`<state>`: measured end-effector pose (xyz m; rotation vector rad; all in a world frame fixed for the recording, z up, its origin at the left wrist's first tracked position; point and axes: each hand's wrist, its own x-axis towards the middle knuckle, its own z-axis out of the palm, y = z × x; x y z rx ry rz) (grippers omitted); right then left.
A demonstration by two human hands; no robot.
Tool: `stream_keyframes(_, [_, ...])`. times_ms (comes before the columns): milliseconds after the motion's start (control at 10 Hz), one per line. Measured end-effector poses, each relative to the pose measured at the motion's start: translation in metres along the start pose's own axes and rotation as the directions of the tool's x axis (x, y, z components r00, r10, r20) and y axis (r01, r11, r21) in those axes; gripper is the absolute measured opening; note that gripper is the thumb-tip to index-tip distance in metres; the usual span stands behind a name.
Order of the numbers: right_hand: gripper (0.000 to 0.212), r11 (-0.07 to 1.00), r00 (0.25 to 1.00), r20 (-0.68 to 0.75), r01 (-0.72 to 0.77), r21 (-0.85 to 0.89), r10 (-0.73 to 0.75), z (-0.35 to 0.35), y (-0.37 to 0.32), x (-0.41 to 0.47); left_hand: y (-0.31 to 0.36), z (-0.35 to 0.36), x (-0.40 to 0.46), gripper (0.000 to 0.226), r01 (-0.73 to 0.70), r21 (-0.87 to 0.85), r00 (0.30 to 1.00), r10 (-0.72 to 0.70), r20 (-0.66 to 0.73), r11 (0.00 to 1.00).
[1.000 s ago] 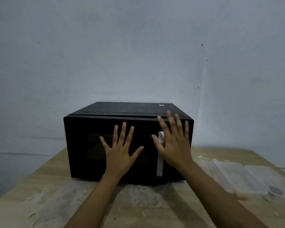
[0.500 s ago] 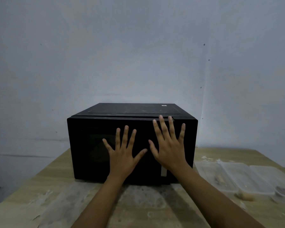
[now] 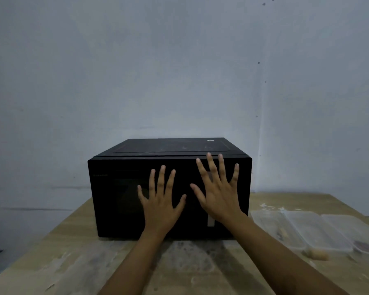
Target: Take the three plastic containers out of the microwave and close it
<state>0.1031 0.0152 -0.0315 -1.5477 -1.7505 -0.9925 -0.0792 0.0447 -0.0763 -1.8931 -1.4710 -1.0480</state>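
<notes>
A black microwave (image 3: 119, 188) stands on the wooden table with its door shut. My left hand (image 3: 161, 201) is spread flat in front of the door's middle, fingers apart and holding nothing. My right hand (image 3: 218, 188) is spread the same way over the door's right side, covering most of the silver handle (image 3: 210, 222). Whether the palms touch the door I cannot tell. Three clear plastic containers lie side by side on the table to the right of the microwave: one (image 3: 273, 226) nearest it, one (image 3: 315, 231) in the middle, one (image 3: 354, 233) at the far right.
The wooden table (image 3: 73, 262) has pale stains on its top. A small beige lump (image 3: 317, 255) lies in front of the containers. A grey wall rises close behind the microwave.
Both hands stayed spread before the door. My right hand shifted slightly left and down across the handle; the view moved a little closer.
</notes>
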Motion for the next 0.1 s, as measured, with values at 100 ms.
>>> stream_keyframes(100, [0.063, 0.998, 0.997, -0.076, -0.018, 0.063, 0.022, -0.0097, 0.0067, -0.0016, 0.0082, -0.0206, 0.0147, 0.062, 0.024, -0.145, 0.995, -0.038, -0.097, 0.989])
